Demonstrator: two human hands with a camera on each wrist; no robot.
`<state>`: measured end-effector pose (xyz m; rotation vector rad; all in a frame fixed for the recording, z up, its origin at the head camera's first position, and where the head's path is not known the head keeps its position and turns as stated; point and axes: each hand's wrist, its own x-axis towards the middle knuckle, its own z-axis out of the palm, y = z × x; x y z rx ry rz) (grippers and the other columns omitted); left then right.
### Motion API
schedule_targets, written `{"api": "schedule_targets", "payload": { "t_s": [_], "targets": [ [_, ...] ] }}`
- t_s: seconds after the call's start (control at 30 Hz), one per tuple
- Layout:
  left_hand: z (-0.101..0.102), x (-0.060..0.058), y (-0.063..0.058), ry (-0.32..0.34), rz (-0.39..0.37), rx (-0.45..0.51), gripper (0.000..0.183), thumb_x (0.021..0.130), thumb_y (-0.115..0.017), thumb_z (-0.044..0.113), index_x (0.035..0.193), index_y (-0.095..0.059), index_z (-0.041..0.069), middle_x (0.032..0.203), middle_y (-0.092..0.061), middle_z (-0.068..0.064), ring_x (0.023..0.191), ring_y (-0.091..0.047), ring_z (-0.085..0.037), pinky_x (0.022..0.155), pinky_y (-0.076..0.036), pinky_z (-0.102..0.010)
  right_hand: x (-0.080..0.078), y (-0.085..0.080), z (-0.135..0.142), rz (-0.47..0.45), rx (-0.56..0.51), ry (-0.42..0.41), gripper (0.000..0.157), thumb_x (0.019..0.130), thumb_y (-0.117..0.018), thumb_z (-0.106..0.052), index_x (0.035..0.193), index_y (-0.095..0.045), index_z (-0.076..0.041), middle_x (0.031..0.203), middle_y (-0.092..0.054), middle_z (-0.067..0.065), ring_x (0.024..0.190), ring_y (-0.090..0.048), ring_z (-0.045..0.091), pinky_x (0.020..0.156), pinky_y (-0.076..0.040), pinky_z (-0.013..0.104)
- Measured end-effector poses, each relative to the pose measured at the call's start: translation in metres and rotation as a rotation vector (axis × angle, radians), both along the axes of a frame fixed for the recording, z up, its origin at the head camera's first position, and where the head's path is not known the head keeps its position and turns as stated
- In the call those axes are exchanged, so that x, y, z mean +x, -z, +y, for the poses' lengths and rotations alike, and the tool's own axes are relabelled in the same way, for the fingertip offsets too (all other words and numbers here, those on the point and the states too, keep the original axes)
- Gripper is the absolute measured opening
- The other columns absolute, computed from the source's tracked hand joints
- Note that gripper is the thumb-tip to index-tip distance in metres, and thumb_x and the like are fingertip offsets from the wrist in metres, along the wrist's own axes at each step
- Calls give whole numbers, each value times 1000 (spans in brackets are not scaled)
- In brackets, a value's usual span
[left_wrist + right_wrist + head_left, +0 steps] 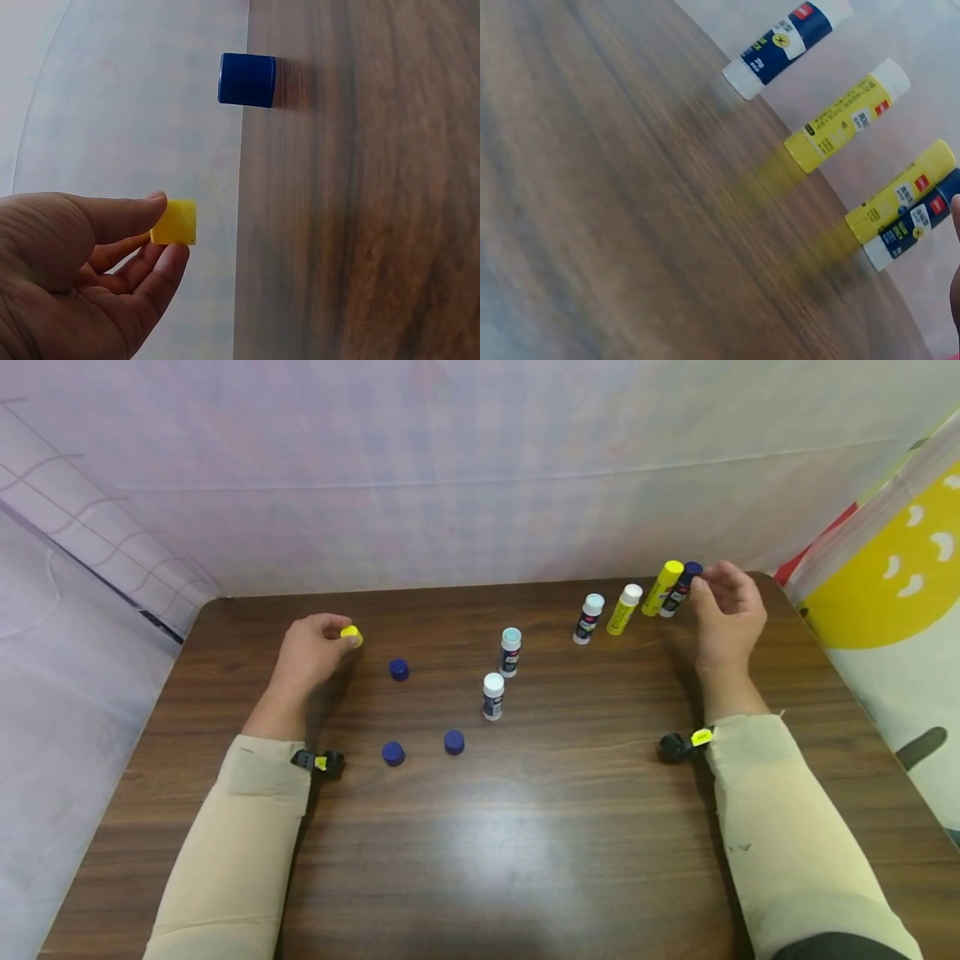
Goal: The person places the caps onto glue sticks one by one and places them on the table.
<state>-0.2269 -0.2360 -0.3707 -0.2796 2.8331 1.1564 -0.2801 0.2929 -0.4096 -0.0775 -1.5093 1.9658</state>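
Between thumb and fingers, my left hand (318, 647) pinches a yellow glue stick cap (178, 222), just above the table at the left. My right hand (727, 618) is at the far right with its thumb and fingertips on the upper part of a navy capped glue stick (678, 593). That stick stands upright against a yellow capped glue stick (900, 196). Most of the right hand is out of the right wrist view. To their left stand a yellow glue stick with a white top (624, 612) and a navy uncapped one (587, 621).
Two more navy uncapped glue sticks (510, 656) (492, 700) stand mid-table. Three blue caps (399, 670) (393, 753) (453, 742) lie on the left half of the brown wooden table (570, 827). A pale curtain (450, 510) hangs along the back edge.
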Motion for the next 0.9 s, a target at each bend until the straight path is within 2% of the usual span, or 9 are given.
{"api": "schedule_targets", "payload": {
  "t_s": [0.17, 0.27, 0.5, 0.73, 0.83, 0.9],
  "targets": [
    [2, 1, -1, 6, 14, -2, 43, 106, -63, 21, 145, -59, 5, 142, -61, -22, 126, -59, -39, 103, -54, -53, 3, -1, -8, -29, 63, -60, 39, 88, -82, -5, 126, -71, -6, 117, -72, 8, 112, -66, 20, 94, -56, 19],
    [3, 2, -2, 11, 18, -1, 42, 106, -63, 21, 144, -59, 5, 141, -61, -22, 125, -59, -38, 102, -55, -52, 4, -2, -11, -20, 78, -90, 41, 88, -82, -4, 128, -70, -5, 118, -72, 9, 111, -67, 19, 95, -56, 18],
    [5, 2, -3, 13, 25, -6, 43, 106, -63, 21, 145, -59, 5, 142, -60, -22, 126, -59, -38, 103, -54, -52, 3, -2, -18, 4, 90, -150, 41, 89, -79, 3, 128, -70, -4, 117, -73, 9, 109, -69, 20, 96, -57, 19],
    [8, 3, -5, 12, 31, -7, 42, 105, -63, 21, 144, -59, 5, 144, -59, -21, 129, -57, -38, 106, -53, -53, 4, -1, -22, -24, 137, -237, 49, 89, -75, 9, 136, -64, 1, 122, -73, 9, 112, -69, 18, 96, -55, 18],
    [8, 3, -6, 14, 30, -6, 43, 106, -63, 21, 145, -58, 5, 144, -59, -21, 130, -57, -38, 107, -53, -53, 4, 0, -23, -69, 174, -272, 54, 89, -76, 7, 140, -62, -2, 125, -72, 5, 115, -68, 16, 100, -53, 18],
    [8, 2, -6, 20, 31, -6, 43, 106, -63, 22, 145, -58, 5, 145, -58, -21, 131, -56, -38, 107, -52, -53, 4, 1, -22, -111, 213, -297, 56, 90, -77, 4, 143, -61, -6, 129, -71, 4, 118, -67, 13, 111, -46, 23]
  ]
}}
